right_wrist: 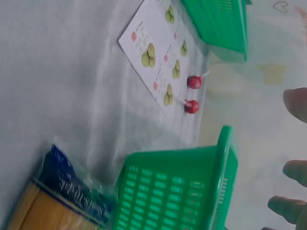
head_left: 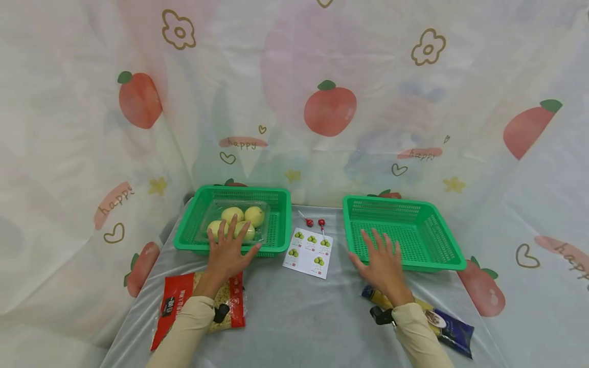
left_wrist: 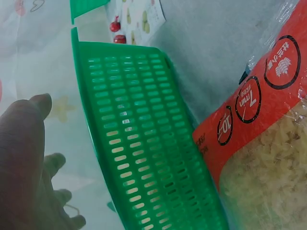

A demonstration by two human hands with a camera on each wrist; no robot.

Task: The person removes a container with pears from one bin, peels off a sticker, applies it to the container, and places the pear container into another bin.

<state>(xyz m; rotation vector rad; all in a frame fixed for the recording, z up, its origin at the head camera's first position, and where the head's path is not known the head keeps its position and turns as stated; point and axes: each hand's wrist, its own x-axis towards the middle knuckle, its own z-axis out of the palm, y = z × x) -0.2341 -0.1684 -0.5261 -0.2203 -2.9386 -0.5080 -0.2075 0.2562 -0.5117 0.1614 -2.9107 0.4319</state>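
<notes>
My left hand (head_left: 227, 255) is spread with fingers apart over the front rim of the left green basket (head_left: 279, 204). In that basket a clear plastic tray (head_left: 209, 210) holds several pale yellow-green round fruits (head_left: 254, 216). Under my left wrist lies a red bag of pasta (head_left: 236, 306), its contents showing through a window in the left wrist view. My right hand (head_left: 383, 263), fingers spread and holding nothing, hovers at the front rim of the right green basket (head_left: 416, 232), which has nothing in it. Beneath the right forearm is a blue and yellow pasta packet (head_left: 453, 329).
Between the baskets a white sheet with printed green fruit pictures (head_left: 306, 258) lies on the grey cloth-covered table (head_left: 294, 322). Two red lollipops (head_left: 310, 223) lie at its far edge. A fruit-printed curtain (head_left: 294, 66) hangs behind and along both sides.
</notes>
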